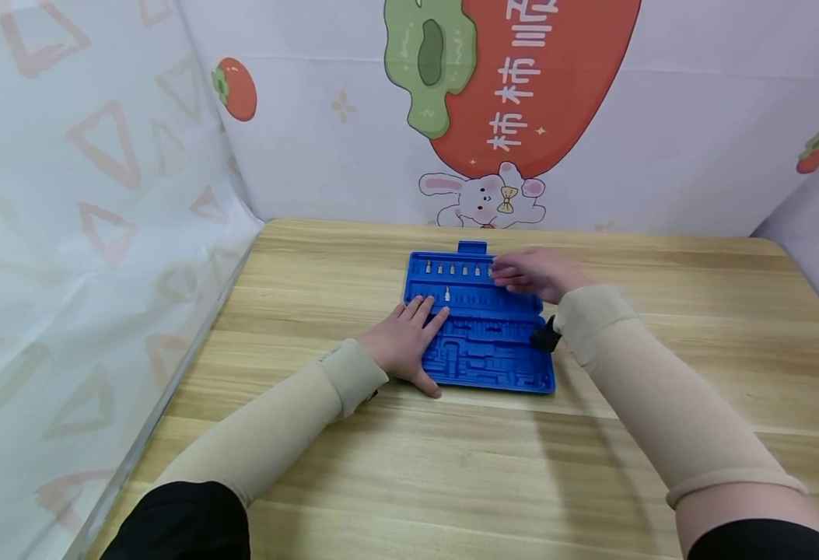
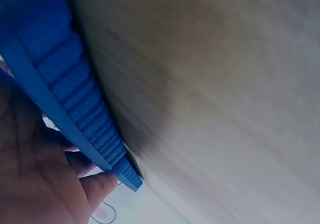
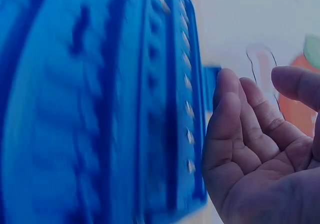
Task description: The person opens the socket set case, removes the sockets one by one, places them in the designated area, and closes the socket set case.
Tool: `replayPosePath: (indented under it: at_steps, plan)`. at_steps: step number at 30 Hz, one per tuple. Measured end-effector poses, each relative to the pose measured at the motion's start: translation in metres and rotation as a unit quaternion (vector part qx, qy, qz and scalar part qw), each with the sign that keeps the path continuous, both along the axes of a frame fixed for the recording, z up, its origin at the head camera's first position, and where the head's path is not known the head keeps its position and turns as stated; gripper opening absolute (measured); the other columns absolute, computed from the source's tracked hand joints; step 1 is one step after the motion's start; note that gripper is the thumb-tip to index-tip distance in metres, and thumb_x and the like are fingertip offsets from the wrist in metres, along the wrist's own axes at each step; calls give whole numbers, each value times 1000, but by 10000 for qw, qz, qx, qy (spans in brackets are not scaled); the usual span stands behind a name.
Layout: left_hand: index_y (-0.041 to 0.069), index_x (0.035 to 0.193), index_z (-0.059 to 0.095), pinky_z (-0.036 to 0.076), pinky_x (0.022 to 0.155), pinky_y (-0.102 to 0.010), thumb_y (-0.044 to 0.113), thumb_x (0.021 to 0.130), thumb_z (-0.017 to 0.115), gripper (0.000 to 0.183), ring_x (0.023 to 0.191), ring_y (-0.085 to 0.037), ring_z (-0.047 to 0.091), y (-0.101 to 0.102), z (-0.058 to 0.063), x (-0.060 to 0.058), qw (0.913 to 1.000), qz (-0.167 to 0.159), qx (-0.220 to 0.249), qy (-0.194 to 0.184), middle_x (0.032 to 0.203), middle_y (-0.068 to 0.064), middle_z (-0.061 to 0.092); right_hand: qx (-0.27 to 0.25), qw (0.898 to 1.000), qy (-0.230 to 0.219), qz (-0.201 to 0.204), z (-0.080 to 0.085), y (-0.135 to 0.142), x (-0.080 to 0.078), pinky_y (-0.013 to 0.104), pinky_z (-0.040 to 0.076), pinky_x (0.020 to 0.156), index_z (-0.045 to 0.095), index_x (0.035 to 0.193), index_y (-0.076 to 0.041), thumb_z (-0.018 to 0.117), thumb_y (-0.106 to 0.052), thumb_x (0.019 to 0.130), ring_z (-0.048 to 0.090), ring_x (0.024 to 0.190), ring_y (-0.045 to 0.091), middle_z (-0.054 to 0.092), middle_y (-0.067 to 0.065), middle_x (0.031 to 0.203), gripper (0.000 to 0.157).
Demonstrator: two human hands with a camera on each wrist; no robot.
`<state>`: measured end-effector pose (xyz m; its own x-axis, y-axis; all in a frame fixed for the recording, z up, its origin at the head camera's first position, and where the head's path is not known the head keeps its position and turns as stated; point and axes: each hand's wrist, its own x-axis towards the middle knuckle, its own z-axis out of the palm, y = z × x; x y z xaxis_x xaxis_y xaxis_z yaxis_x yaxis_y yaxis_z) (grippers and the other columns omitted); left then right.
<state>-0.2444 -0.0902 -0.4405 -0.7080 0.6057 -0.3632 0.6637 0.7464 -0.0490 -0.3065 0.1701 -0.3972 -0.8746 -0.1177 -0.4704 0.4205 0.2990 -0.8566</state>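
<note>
A blue plastic tool case (image 1: 496,383) lies spread flat on the wooden table, its moulded slots facing up. Several small silver bits (image 1: 453,270) stand in a row along its far part, and a single silver bit (image 1: 447,294) sits in the row nearer me. My left hand (image 1: 404,344) rests over the case's left edge with fingers spread and thumb at the near corner. Above the far right end of the bit row is my right hand (image 1: 537,274); in the right wrist view its fingers are loosely bent, with nothing visible between them and the thumb.
The wooden table (image 1: 395,482) extends around the case on all sides. Behind it hangs a white printed cloth (image 1: 325,163), and another white sheet (image 1: 101,272) runs along the left edge. A blue latch tab (image 1: 473,246) sticks out from the case's far side.
</note>
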Motion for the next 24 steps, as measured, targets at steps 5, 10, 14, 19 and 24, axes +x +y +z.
replayPosePath:
  at_steps: [5, 10, 14, 19, 24]
  plan:
    - [12, 167, 2, 11, 125, -50, 86, 74, 66, 135, 157, -37, 4, -1, 0, 0, 10000, -18, 73, -12, 172, -19, 2, 347, 9993, -6, 154, -11, -29, -3, 27, 54, 91, 59, 141, 2, 56, -29, 109, 64, 105, 21, 65, 17, 130, 45]
    - [12, 167, 2, 12, 125, -50, 87, 74, 65, 135, 157, -37, 4, -3, -1, -1, 10000, -69, 63, 34, 172, -19, 2, 818, 9956, 126, 429, -18, -50, -4, 37, 50, 102, 64, 134, 5, 57, -28, 108, 61, 112, 27, 65, 18, 129, 42]
    - [12, 167, 3, 13, 124, -50, 87, 75, 65, 134, 157, -38, 5, -4, -1, -2, 9999, -83, 103, 31, 171, -20, 3, 1472, 9866, 420, 566, -24, -62, -8, 39, 51, 100, 70, 123, 5, 58, -26, 107, 62, 114, 29, 68, 18, 126, 37]
    - [11, 167, 4, 13, 124, -51, 87, 75, 65, 134, 157, -38, 5, -4, 0, -2, 9999, -88, 103, 4, 171, -20, 3, 2294, 9680, 764, 678, -28, -73, -14, 34, 48, 78, 72, 93, -2, 61, -26, 104, 59, 86, 24, 68, 8, 90, 28]
    - [11, 167, 2, 12, 124, -50, 86, 75, 65, 134, 157, -37, 3, -3, -2, -2, 9999, -132, 59, -16, 171, -20, 2, 3127, 9406, 1019, 842, -32, -84, -10, 45, 49, 92, 73, 107, 1, 63, -32, 100, 61, 95, 31, 70, 15, 104, 36]
